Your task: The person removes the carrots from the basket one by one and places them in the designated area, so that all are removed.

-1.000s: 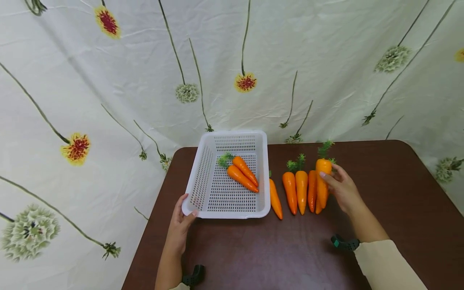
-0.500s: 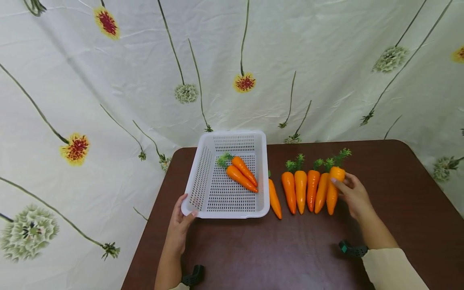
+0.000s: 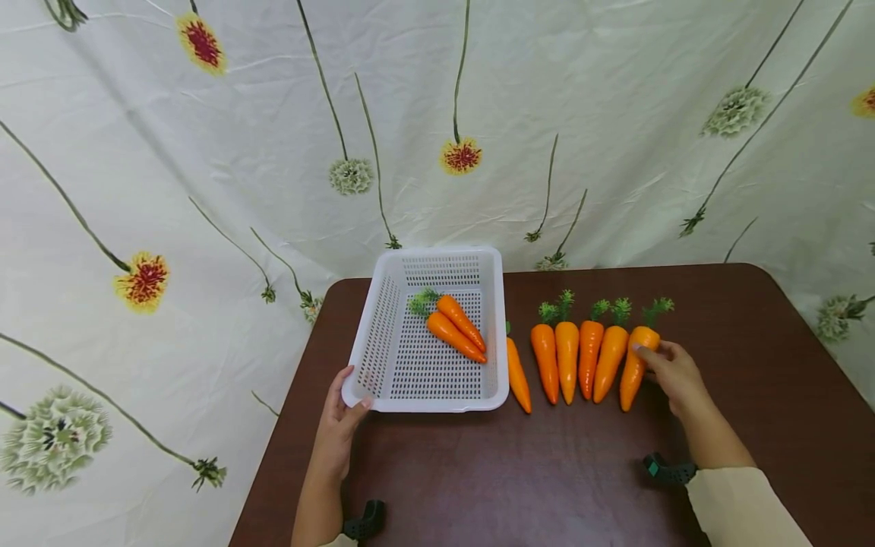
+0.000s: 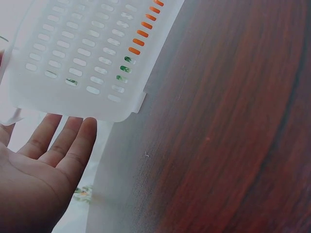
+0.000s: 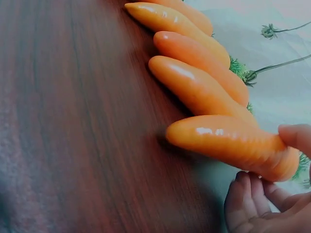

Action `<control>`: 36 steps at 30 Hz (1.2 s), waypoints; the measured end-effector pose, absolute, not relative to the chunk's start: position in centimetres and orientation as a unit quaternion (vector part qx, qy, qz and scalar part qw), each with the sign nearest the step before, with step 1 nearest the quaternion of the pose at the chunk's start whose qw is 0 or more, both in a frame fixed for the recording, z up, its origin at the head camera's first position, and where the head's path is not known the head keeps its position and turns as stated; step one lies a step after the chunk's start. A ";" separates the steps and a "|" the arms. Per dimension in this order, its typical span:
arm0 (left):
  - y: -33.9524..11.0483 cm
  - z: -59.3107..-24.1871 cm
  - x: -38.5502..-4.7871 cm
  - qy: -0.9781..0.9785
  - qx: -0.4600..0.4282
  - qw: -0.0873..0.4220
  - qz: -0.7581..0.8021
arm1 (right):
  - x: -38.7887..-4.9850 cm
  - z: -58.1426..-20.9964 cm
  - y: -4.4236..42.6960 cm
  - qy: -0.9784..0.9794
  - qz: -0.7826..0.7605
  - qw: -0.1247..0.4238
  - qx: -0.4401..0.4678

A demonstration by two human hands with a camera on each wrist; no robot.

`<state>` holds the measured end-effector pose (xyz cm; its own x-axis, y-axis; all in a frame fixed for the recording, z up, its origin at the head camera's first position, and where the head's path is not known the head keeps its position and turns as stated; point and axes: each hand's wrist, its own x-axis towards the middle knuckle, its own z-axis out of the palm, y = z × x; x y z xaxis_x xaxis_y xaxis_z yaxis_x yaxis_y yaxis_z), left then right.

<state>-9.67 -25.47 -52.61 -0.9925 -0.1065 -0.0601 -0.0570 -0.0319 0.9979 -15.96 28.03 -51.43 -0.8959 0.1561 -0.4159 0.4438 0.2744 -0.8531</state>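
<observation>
My right hand [image 3: 677, 374] pinches the thick upper end of the rightmost carrot [image 3: 632, 372], whose tip points toward the table's front. In the right wrist view, the thumb lies on one side of that carrot [image 5: 228, 141] and the fingers of the hand [image 5: 272, 204] on the other. Several carrots [image 3: 567, 361] lie side by side to its left, green tops at the back. My left hand [image 3: 338, 429] grips the front left corner of the white basket [image 3: 424, 406]; two carrots [image 3: 454, 337] lie inside. The left wrist view has fingers [image 4: 77, 150] at the basket's wall [image 4: 73, 99].
Another carrot [image 3: 518, 376] lies against the basket's right side, partly hidden by it. The dark brown table [image 3: 506, 471] has its back edge along a white flowered cloth [image 3: 615, 190]. A dark band is at each wrist.
My right hand has moved right with the carrot and lowered it at the right end of the row, apart from its neighbour. The left hand and basket stay in place.
</observation>
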 end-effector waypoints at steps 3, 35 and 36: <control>-25.5 -52.6 -9.7 -0.695 0.058 0.017 -0.717 | -16.0 -51.6 28.2 0.797 -0.557 0.139 0.191; -25.6 -52.6 -9.7 -0.698 0.052 0.016 -0.714 | -15.5 -51.9 28.5 0.795 -0.559 0.100 0.215; -25.6 -52.6 -9.7 -0.699 0.052 0.016 -0.713 | -15.4 -51.8 28.5 0.792 -0.562 0.097 0.218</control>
